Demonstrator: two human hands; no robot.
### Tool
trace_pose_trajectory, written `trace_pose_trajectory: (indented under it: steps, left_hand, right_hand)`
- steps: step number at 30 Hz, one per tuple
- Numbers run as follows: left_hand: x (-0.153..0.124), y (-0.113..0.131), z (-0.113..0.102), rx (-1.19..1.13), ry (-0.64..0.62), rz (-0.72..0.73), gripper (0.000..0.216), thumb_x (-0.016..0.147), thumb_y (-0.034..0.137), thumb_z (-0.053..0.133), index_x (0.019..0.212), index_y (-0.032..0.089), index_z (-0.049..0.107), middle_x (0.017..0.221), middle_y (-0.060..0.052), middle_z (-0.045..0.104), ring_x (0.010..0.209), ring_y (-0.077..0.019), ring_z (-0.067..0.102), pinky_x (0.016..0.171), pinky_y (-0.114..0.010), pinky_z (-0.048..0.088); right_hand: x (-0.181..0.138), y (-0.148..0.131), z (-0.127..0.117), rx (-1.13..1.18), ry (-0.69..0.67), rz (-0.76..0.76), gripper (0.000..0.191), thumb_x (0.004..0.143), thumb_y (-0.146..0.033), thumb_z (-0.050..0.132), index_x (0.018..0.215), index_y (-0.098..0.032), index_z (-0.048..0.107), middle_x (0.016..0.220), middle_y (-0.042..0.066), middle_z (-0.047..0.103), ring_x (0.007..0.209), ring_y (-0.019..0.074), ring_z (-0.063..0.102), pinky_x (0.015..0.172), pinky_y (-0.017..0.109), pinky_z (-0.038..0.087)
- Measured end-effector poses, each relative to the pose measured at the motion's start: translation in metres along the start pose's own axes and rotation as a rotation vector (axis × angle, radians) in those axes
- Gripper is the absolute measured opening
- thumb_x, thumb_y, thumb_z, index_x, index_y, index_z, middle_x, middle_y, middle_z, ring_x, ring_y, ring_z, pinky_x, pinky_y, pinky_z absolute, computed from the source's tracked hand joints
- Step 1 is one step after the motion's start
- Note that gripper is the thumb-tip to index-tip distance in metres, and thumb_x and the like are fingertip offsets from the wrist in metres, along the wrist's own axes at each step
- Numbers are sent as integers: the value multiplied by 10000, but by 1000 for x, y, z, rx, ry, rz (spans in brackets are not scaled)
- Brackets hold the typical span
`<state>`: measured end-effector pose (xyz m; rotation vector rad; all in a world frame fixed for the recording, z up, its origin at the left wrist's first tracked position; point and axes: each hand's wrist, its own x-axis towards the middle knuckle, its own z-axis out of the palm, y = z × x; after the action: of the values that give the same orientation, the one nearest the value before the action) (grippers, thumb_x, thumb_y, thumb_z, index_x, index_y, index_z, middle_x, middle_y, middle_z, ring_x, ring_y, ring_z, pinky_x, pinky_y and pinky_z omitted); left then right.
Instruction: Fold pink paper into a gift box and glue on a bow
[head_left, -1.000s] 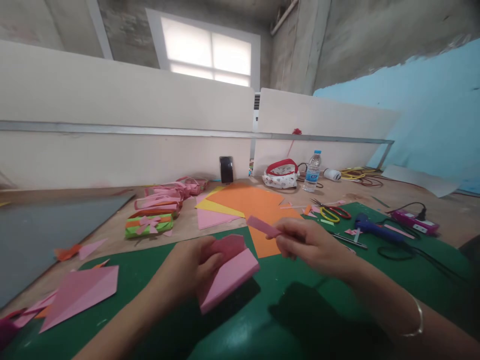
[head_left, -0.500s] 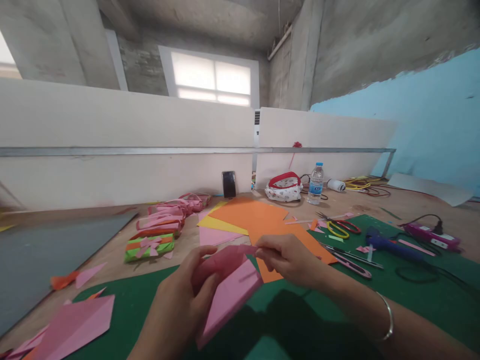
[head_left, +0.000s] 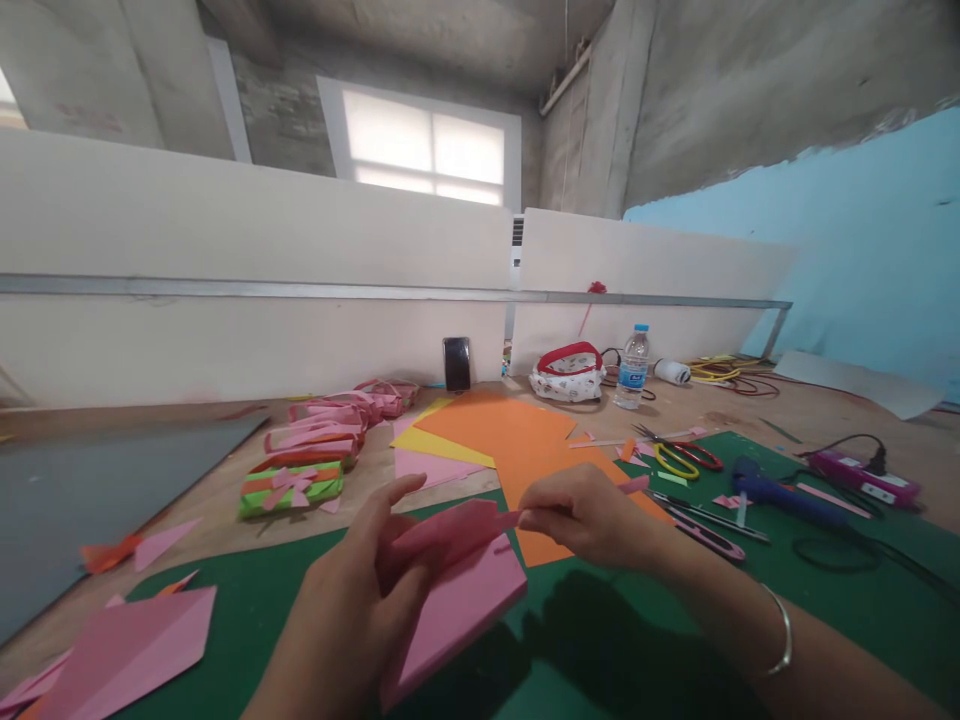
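Note:
A folded pink paper box [head_left: 465,610] is tilted above the green mat, its flap raised at the top. My left hand [head_left: 367,590] grips its left side, thumb on the front and fingers behind. At the box's upper right edge my right hand [head_left: 581,515] pinches a narrow pink paper strip [head_left: 508,519], whose other end sticks out past the knuckles. Whether the strip is joined to the box is not clear. Beyond the hands lie orange paper sheets [head_left: 491,425], with a yellow sheet [head_left: 427,440] partly under them.
At left, a green paper packet with a bow [head_left: 292,490] stands before several pink ones. Pink paper pieces [head_left: 142,650] lie front left. Scissors [head_left: 679,460], a pink cutter [head_left: 709,535], a blue glue gun [head_left: 787,495] and a power strip [head_left: 862,477] are at right; a water bottle [head_left: 634,368] stands behind.
My right hand has shifted slightly right and down, away from the box's edge. The strip now shows on both sides of it. The flap looks flatter, and the box sits a little lower.

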<state>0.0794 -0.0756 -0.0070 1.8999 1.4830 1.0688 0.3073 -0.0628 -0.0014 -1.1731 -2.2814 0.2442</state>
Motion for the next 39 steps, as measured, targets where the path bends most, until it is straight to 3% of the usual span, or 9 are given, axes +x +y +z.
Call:
trace_pose_trajectory:
  steps: [8, 15, 24, 32, 39]
  left_hand:
    - [-3, 1, 1, 13, 11, 79, 412, 804, 378, 476, 1209, 307, 448, 792, 35, 705, 686, -183, 666, 593, -251, 441]
    - [-7, 3, 2, 29, 42, 128, 369, 806, 353, 470, 1172, 304, 476, 766, 48, 693, 661, -158, 641, 644, -237, 433]
    - [-9, 3, 2, 12, -6, 158, 350, 831, 374, 457, 1174, 310, 478, 790, 58, 685, 678, -127, 623, 645, -204, 425]
    - [-3, -9, 0, 74, -77, 260, 361, 834, 375, 468, 1190, 320, 445, 813, 68, 710, 668, -102, 647, 578, -160, 451]
    - [-9, -3, 4, 37, -2, 214, 324, 838, 415, 456, 1152, 341, 480, 781, 88, 696, 643, -93, 633, 649, -182, 472]
  right_hand:
    - [0, -4, 3, -35, -16, -37, 237, 886, -277, 536, 708, -159, 641, 660, 23, 640, 616, 121, 533, 559, 223, 334]
    - [-2, -4, 2, -87, -37, -58, 239, 877, -274, 542, 684, -157, 621, 650, 29, 635, 603, 121, 513, 546, 228, 312]
    - [-2, -3, 4, -109, -86, -2, 297, 895, -333, 513, 695, -153, 637, 658, 34, 648, 591, 111, 515, 545, 227, 306]
    - [-3, -9, 5, -63, -110, 39, 120, 847, -205, 554, 788, -172, 653, 671, -1, 621, 602, 107, 488, 541, 215, 294]
    - [-2, -10, 5, 41, -101, 36, 52, 807, -147, 572, 788, -142, 621, 681, -6, 577, 609, 94, 470, 551, 197, 318]
